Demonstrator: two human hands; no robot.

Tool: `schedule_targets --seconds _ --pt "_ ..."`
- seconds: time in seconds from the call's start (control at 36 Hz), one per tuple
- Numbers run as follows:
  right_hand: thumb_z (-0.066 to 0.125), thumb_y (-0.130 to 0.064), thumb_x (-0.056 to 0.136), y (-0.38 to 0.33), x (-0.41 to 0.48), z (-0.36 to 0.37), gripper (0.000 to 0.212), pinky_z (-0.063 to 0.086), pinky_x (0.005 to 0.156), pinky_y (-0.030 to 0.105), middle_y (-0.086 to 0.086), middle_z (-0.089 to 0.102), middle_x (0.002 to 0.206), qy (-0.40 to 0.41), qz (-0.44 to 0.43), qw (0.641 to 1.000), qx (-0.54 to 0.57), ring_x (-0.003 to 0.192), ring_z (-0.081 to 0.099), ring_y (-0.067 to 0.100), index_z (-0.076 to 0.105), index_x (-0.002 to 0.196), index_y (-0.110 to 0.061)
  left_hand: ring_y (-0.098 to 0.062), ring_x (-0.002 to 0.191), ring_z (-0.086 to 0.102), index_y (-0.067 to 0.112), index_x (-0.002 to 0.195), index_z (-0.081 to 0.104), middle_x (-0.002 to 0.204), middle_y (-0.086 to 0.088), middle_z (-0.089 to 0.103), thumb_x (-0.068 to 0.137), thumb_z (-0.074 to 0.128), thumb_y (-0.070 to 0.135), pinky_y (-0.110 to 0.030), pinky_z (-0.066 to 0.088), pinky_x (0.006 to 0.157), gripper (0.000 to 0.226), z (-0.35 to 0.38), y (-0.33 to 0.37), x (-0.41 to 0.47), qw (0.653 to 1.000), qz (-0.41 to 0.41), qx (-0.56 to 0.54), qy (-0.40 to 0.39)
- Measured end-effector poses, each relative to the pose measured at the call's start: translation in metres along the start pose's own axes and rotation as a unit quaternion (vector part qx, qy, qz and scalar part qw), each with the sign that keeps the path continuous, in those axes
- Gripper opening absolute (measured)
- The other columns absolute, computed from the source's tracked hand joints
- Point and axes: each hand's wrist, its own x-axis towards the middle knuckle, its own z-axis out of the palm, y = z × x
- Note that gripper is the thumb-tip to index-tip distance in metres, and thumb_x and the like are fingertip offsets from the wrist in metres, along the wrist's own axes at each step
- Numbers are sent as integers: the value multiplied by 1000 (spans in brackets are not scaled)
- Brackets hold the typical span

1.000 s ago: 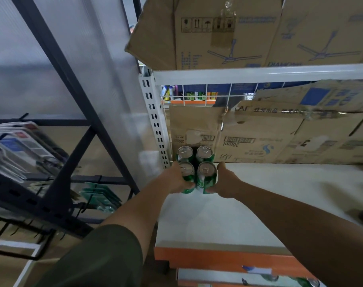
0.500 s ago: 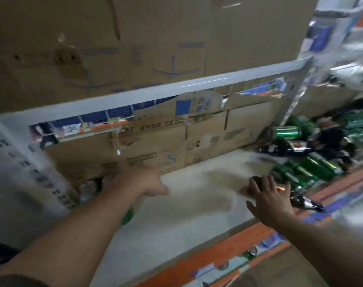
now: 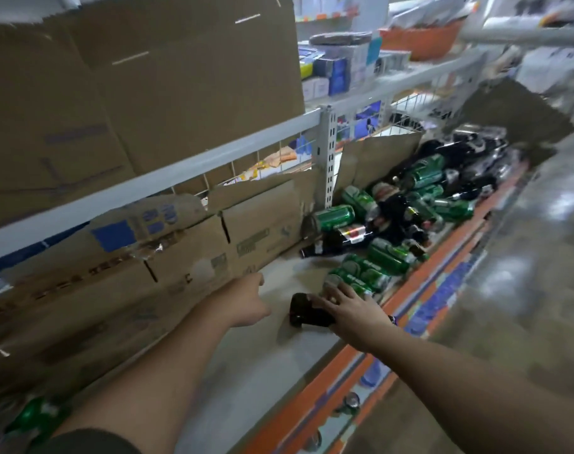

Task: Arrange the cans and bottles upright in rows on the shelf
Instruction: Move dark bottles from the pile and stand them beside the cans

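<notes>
Right grip (image 3: 352, 309) lies flat on a dark bottle (image 3: 303, 311), fingers spread and fairly straight over its flank: touching, not yet clenched round it. The bottle lies on its side on the shelf (image 3: 246, 371), base toward the left grip, the neck end hidden under the palm. It looks like glossy near-black glass, round in section and likely to roll, which would explain the hand laid over the top to pin it. Left grip (image 3: 249, 301) hangs just beside the bottle's base, released, fingers loosely curled and holding nothing — placed, I judge, to help tip the bottle upright or to take the next piece. Just beyond the right grip's fingertips lie green cans (image 3: 361, 276), smooth metal cylinders on their sides. Farther out sits a jumbled pile (image 3: 410, 211) of more green cans and dark bottles, none upright. Behind both grips are dull brown cardboard boxes (image 3: 213, 257), creased and torn along the top. The shelf surface is pale, matt and flat, with an orange edge strip (image 3: 312, 398) on the near side of the right grip. Most of the sorting seems undone.
</notes>
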Motion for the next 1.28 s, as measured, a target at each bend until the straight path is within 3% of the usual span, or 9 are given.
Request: schedule_targets --seconds 0.08,0.17,0.31,0.44,0.67,0.89,1.11,1.28 --pt "44 -36 102 6 4 -4 71 32 111 52 3 6 166 5 -6 1000 0 153 -1 29 -2 155 -45 -26 93 62 25 147 38 122 -13 62 88 64 36 -30 39 63 65 4 9 6 1000 0 -6 -9" --pt "34 -37 103 6 8 -7 62 32 112 51 5 12 165 8 -19 1000 1 153 3 29 2 157 -41 -21 83 59 26 145 38 101 -4 57 87 63 35 -29 40 62 63 5 14 8 1000 -1 -2 -12" --pt "42 -27 102 8 13 -8 69 31 113 48 4 7 167 -7 -24 1000 3 153 4 30 2 157 -41 -27 106 62 26 146 39 129 -8 60 85 65 37 -32 47 74 68 3 14 12 1000 -7 -21 1" --pt "44 -23 101 13 17 -13 70 33 112 46 5 12 166 -6 -28 1000 -2 152 8 30 6 157 -41 -28 109 62 26 143 42 131 -8 58 85 69 38 -32 44 74 65 5 10 17 999 -5 -31 16" --pt "45 -24 99 16 22 -22 70 34 112 43 5 22 162 -13 -17 1000 -5 149 16 30 10 157 -41 -24 110 58 28 145 41 135 -4 52 86 71 42 -37 51 91 68 2 8 17 999 2 -33 24" --pt "51 -24 97 8 25 -27 71 40 105 42 4 31 155 -30 -23 999 -17 139 31 30 16 156 -42 -23 116 56 28 147 41 139 -3 51 89 71 41 -32 44 86 66 -4 3 3 999 -2 -39 34" --pt "51 -20 95 3 22 -26 75 40 99 38 2 31 156 -26 -16 1000 2 139 33 27 13 156 -44 -26 118 56 28 144 44 140 -6 51 86 75 42 -36 49 90 67 -4 -11 -8 997 -25 -53 43" --pt "51 -19 94 -3 25 -36 77 39 107 41 4 30 158 -32 -25 999 -7 144 28 28 13 156 -43 -23 114 57 27 143 45 135 -5 53 85 75 42 -33 46 86 68 -6 -13 -14 997 -26 -46 52"
